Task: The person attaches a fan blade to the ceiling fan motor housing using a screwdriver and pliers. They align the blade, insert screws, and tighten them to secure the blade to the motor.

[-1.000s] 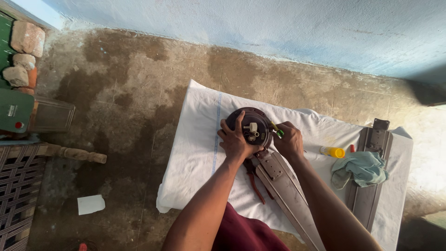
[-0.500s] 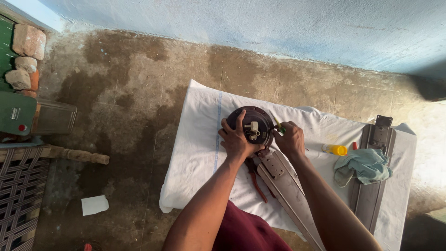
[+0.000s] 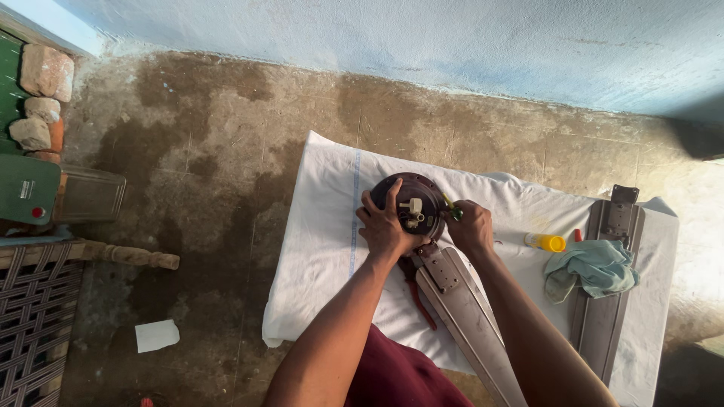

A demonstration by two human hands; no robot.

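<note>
The round fan motor sits on the white cloth, its blade running near-right. The left hand clamps the motor's near-left rim; the right hand pinches a green screwdriver — probably its tip — at the right rim.

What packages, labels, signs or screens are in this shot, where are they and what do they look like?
Yellow bottle: small, lying on the white cloth, right of the right hand.
Label: small pale rectangle on the green box, far left.
White paper scrap: on the floor, lower left.
No signs or screens.
</note>
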